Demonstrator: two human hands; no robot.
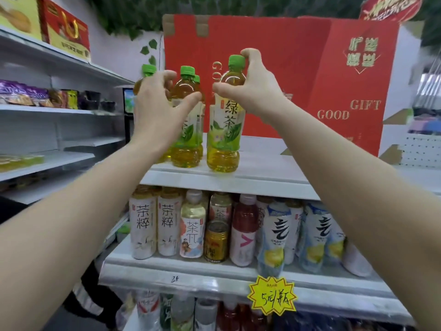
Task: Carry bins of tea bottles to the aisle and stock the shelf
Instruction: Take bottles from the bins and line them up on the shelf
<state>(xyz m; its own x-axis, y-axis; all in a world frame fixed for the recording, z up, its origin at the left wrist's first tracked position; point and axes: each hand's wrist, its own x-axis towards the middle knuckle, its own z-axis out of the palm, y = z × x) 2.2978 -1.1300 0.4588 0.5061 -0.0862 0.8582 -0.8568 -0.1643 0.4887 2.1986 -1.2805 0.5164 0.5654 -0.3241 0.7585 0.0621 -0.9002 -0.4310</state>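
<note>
— Cardboard backs it all: a red gift box (298, 80) fills the rear of the top shelf (262, 173), so stock goes in front of it.
— And the tea?
— A group of green tea bottles (186, 130) stands at the left front. One more bottle (224, 130) is just right of them, base seemingly down.
— Held?
— The right hand (253, 91) pinches its shoulder below the cap, likely nudging it into line. The left hand (155, 106) is spread, fingers half-curled by the group, probably steadying it. Whether it touches, I can't tell.
</note>
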